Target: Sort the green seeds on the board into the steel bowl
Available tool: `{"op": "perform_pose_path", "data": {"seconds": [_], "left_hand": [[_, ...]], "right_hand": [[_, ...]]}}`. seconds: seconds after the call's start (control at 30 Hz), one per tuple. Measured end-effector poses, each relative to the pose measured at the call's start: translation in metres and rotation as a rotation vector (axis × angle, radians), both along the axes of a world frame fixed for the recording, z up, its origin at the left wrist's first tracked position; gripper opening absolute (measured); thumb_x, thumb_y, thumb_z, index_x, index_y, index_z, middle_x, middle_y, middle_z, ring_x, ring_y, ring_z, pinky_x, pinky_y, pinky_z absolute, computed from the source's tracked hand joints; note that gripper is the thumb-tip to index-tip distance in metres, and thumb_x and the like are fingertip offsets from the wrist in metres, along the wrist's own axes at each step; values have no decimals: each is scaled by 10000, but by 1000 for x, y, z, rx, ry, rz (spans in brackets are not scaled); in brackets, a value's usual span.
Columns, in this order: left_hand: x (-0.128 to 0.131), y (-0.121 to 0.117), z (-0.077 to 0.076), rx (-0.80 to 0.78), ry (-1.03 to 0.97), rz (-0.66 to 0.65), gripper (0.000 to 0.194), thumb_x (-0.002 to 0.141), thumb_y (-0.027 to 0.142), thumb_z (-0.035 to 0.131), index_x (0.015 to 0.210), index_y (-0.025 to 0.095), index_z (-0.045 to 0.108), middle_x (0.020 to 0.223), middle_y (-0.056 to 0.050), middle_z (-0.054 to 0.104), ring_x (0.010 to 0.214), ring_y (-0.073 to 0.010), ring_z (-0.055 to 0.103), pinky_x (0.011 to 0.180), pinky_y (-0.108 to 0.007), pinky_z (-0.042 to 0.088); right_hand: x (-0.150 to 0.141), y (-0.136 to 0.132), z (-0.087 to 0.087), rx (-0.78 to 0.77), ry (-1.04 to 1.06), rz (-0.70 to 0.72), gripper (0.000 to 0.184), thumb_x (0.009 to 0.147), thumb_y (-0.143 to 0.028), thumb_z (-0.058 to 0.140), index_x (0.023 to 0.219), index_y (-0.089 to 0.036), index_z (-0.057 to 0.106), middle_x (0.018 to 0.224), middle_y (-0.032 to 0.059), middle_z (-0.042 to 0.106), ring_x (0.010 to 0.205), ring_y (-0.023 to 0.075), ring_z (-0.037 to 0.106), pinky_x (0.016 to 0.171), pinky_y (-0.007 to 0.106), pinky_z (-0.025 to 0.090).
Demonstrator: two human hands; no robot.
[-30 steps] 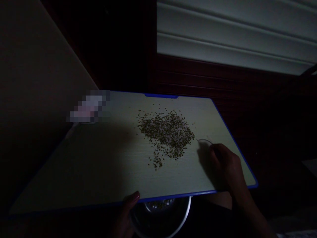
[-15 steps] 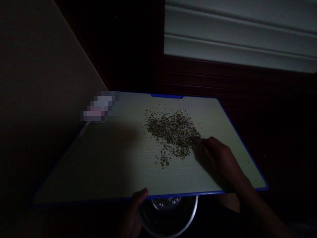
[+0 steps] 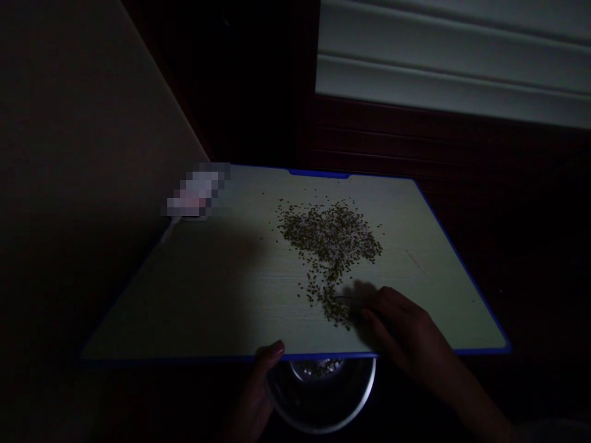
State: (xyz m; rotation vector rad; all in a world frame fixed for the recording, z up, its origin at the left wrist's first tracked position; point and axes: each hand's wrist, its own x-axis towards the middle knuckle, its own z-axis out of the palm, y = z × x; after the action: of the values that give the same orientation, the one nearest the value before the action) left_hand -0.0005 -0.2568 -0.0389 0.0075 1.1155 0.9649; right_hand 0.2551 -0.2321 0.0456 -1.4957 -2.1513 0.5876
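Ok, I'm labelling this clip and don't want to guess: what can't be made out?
Head view:
Left hand, fingers: under the board.
Bowl, far side: hidden by the board.
Thin tool, grip end: inside the right hand.
Far-left item: pixelated.
Small pieces: too small to identify.

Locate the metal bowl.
In the head view, the metal bowl sits at the bottom, right of centre, below the board's near edge, just right of the left hand.

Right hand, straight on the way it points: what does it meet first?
Right hand: likely the near end of the scattered grains on the board; the thin tool in its grip seems to reach them. Hand height above the board is unclear.
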Motion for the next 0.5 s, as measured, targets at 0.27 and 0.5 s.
{"op": "perform_pose_path", "data": {"seconds": [0.27,0.5], "left_hand": [[-3,-3,-11,27,-5,-28,177,678,321,830,785,198,763,764,-27,769,992,-298,711,918,-389,534],[-2,0,-5,14,-1,-8,190,628,307,861,728,187,754,726,-28,762,906,-304,732,875,-408,561]], "right_hand": [[33,-16,-7,-14,61,-220,187,999,-324,467,910,-220,594,822,19,609,730,147,604,644,255,483],[54,-38,-23,47,71,-309,214,974,-354,496,860,-214,612,774,23,678,665,150,656,574,220,509]]}}
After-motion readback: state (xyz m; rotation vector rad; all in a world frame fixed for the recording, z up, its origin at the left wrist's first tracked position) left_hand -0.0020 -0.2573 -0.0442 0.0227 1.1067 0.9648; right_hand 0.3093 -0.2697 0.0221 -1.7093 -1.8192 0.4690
